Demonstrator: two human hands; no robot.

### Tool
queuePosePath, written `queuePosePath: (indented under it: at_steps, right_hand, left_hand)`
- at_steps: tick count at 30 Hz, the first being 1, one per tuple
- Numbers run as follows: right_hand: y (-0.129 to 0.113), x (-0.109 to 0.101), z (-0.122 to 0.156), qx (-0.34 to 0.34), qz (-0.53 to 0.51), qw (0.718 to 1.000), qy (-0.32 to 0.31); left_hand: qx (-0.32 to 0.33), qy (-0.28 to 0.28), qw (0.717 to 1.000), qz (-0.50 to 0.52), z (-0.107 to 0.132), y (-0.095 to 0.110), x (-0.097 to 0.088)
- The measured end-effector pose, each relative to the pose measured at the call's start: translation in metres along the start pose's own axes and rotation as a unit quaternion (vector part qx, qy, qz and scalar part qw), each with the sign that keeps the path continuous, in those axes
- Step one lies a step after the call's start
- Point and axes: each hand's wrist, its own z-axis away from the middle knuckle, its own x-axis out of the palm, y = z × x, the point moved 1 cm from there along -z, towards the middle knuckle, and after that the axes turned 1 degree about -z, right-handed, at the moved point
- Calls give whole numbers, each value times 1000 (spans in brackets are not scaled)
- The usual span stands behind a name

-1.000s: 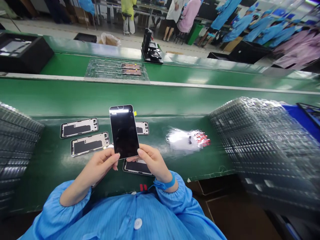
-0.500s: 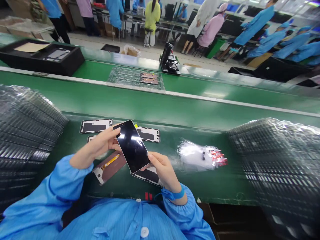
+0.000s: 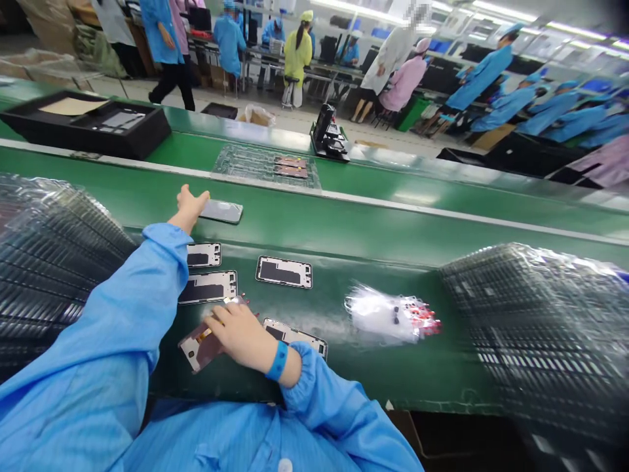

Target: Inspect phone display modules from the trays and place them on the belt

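Note:
My left hand [image 3: 189, 205] reaches far forward over the green conveyor belt [image 3: 344, 223], fingers spread, just beside a phone screen [image 3: 222, 211] lying flat on the belt. My right hand [image 3: 238, 334] rests near the bench edge, fingers curled on a brown-backed screen panel [image 3: 199, 349]. Three metal phone frames [image 3: 284, 271] lie on the green mat ahead of it, and another frame [image 3: 297, 335] lies just right of my right wrist.
Tall stacks of clear plastic trays stand at the left [image 3: 54, 255] and right [image 3: 535, 321]. A crinkled plastic bag of small parts [image 3: 390, 316] lies on the mat. A black tray [image 3: 88, 124] and a black fixture [image 3: 328, 136] sit beyond the belt. Several people work in the background.
The dark screen left both hands: my left hand carried it forward and let it go on the belt. My right hand dropped onto the brown-backed panel.

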Motion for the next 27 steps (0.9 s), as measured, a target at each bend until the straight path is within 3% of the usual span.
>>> queuePosePath:
  at_steps: [3,5,8,11,13,16,17,19,21,23,25,27]
  right_hand:
    - [4,0,-14,-13,25,999,-27]
    - [5,-4,-16,-25,40,999,-26]
    - [1,-9,-10,-63,57,996,6]
    - [-4,-15,0,-67,58,996,23]
    - [-5,-22,6,-47,55,996,43]
    - [-3,-41,17,-11,49,994,98]
    - [0,-48,22,4,47,991,124]
    - [10,-60,35,54,28,978,201]
    - [24,-69,49,132,-36,940,314]
    - [39,-71,64,206,-162,880,395]
    - [52,-69,74,251,-299,827,404]
    - [59,-66,79,279,-369,796,391]
  left_hand:
    - [19,22,996,-88,11,6,3]
    - [13,-35,990,-135,31,9,5]
    - [-32,-205,961,-185,80,8,-1]
    - [-56,-444,873,-195,136,0,-14]
    - [-30,-525,822,-219,167,-8,-21]
    - [-2,-517,790,-328,196,-18,-22]
    - [0,-502,793,-347,201,-21,-20]
    - [-10,-463,825,-324,207,-24,-14]
    - [-34,-422,868,-258,210,-28,-6]
    - [-60,-389,898,-198,213,-33,5]
    - [-74,-377,913,-136,220,-38,20]
    - [-77,-366,925,-63,228,-40,38]
